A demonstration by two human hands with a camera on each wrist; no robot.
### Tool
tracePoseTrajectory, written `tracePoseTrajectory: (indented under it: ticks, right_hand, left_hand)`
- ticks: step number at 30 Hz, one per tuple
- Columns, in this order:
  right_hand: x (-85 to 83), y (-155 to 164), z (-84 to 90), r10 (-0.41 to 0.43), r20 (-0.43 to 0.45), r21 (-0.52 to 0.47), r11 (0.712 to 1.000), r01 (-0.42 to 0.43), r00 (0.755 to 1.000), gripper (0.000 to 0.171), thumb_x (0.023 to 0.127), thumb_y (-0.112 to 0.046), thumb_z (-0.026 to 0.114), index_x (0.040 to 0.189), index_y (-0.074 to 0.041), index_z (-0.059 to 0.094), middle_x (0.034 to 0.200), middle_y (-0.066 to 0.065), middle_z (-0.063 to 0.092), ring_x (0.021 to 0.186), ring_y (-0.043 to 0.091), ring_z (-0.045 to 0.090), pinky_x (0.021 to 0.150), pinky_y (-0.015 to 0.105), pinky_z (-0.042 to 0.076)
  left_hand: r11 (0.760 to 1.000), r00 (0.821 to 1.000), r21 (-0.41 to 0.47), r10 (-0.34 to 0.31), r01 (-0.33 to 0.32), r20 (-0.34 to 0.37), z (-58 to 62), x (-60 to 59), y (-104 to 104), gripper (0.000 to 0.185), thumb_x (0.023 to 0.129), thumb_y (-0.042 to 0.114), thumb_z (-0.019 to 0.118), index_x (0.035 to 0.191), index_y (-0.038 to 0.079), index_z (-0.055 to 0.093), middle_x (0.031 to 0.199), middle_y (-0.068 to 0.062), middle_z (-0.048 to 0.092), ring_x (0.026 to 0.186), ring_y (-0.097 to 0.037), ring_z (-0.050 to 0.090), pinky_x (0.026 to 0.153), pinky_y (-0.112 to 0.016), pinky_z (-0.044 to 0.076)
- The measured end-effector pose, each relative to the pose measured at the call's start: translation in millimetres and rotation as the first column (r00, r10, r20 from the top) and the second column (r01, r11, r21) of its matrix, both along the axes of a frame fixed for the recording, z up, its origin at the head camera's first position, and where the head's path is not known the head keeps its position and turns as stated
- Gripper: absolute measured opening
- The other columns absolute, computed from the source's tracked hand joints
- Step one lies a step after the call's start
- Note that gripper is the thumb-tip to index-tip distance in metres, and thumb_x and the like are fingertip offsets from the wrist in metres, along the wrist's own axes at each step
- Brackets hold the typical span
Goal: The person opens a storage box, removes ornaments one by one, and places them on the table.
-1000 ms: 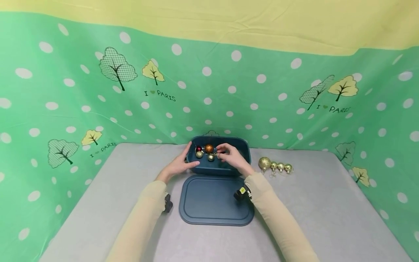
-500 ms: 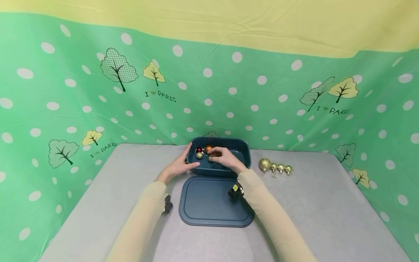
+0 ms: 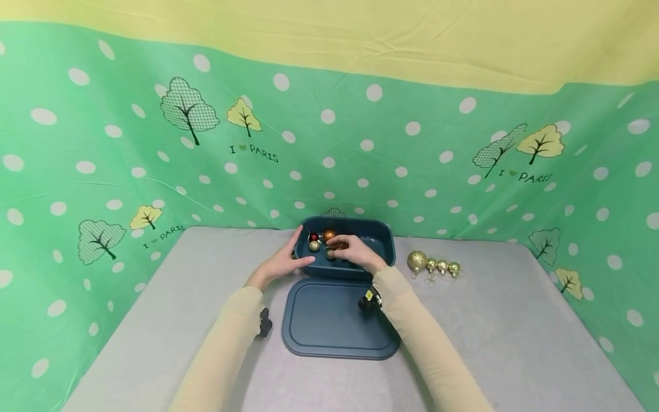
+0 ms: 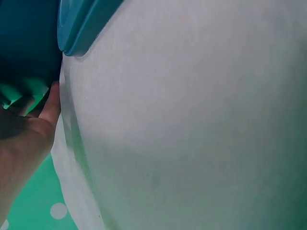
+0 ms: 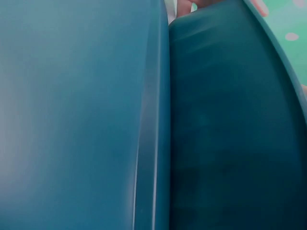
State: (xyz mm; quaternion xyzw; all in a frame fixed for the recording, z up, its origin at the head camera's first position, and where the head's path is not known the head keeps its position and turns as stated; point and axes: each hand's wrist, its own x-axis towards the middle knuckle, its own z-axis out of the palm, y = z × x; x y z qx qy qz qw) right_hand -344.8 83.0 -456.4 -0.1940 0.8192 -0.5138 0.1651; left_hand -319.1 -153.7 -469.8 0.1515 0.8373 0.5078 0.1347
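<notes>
Fingers of the right hand (image 3: 355, 252) pinch a small bauble (image 3: 332, 252) inside the blue tub (image 3: 383, 252), while the left hand (image 3: 282, 262) steadies its rim, fingers relaxed.

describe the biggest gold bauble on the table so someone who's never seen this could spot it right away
Start at the dark blue bin at the back middle of the grey table. Just outside its right wall, a short row of four glittery gold baubles lies on the table. The biggest gold bauble is the row's left end, nearest the bin, and clearly larger than the three small ones beside it.
</notes>
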Motion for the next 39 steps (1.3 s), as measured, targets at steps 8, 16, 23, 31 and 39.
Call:
tracePoseTrajectory:
  ticks: [8, 16, 23, 31, 39]
  right_hand:
    - [-1.6, -0.1, -2.6, 0.098, 0.006, 0.105, 0.990, -0.098, 0.995, 0.037, 0.091, 0.000, 0.064, 0.127, 0.005, 0.060, 0.120, 0.016, 0.063, 0.093, 0.018, 0.061, 0.078, 0.031, 0.052]
    - [-3.2, -0.7, -4.1, 0.068, -0.022, 0.110, 0.992, -0.065, 0.997, 0.022, 0.089, 0.003, 0.064, 0.110, 0.003, 0.069, 0.106, 0.011, 0.067, 0.085, 0.016, 0.060, 0.074, 0.029, 0.051]
    - [-2.7, -2.3, -2.7, 0.139, 0.022, 0.116, 0.983, -0.141, 0.990, 0.028, 0.090, 0.003, 0.064, 0.118, 0.003, 0.065, 0.111, 0.013, 0.066, 0.083, 0.015, 0.063, 0.074, 0.030, 0.053]
    - [-1.9, -2.0, -1.2, 0.319, 0.005, 0.137, 0.938, -0.317, 0.948, 0.028, 0.094, 0.001, 0.059, 0.121, 0.004, 0.064, 0.112, 0.012, 0.066, 0.100, 0.019, 0.061, 0.087, 0.030, 0.050]
    - [-2.3, 0.6, -1.1, 0.390, 0.030, 0.159, 0.907, -0.390, 0.920, 0.029, 0.097, -0.003, 0.055, 0.125, 0.002, 0.063, 0.118, 0.010, 0.064, 0.102, 0.016, 0.059, 0.090, 0.030, 0.049]
  left_hand:
    - [1.000, 0.999, -0.025, 0.011, -0.012, -0.048, -6.6, 0.1, -1.0, 0.096, 0.094, 0.031, 0.065, 0.156, 0.021, -0.008, 0.161, -0.010, -0.007, 0.144, -0.035, 0.000, 0.113, -0.055, 0.007]
    - [0.999, 0.999, -0.034, 0.023, -0.024, -0.041, -8.7, -2.6, -1.4, 0.094, 0.095, 0.029, 0.064, 0.156, 0.021, -0.007, 0.161, -0.011, -0.006, 0.144, -0.036, 0.001, 0.113, -0.055, 0.007]
    - [0.999, 0.999, -0.028, 0.030, -0.031, -0.024, -8.5, -1.8, -1.4, 0.093, 0.095, 0.028, 0.063, 0.156, 0.023, -0.007, 0.161, -0.010, -0.006, 0.144, -0.035, 0.001, 0.113, -0.054, 0.007]
    - [0.999, 0.999, -0.030, 0.025, -0.026, -0.035, -8.0, -1.9, -1.7, 0.093, 0.095, 0.029, 0.063, 0.156, 0.022, -0.007, 0.161, -0.009, -0.007, 0.145, -0.034, 0.001, 0.113, -0.055, 0.008]
    - [0.999, 0.999, -0.026, 0.027, -0.028, -0.045, -10.6, -2.1, -0.6, 0.097, 0.093, 0.036, 0.065, 0.156, 0.021, -0.006, 0.161, -0.010, -0.005, 0.144, -0.035, 0.002, 0.113, -0.055, 0.008]
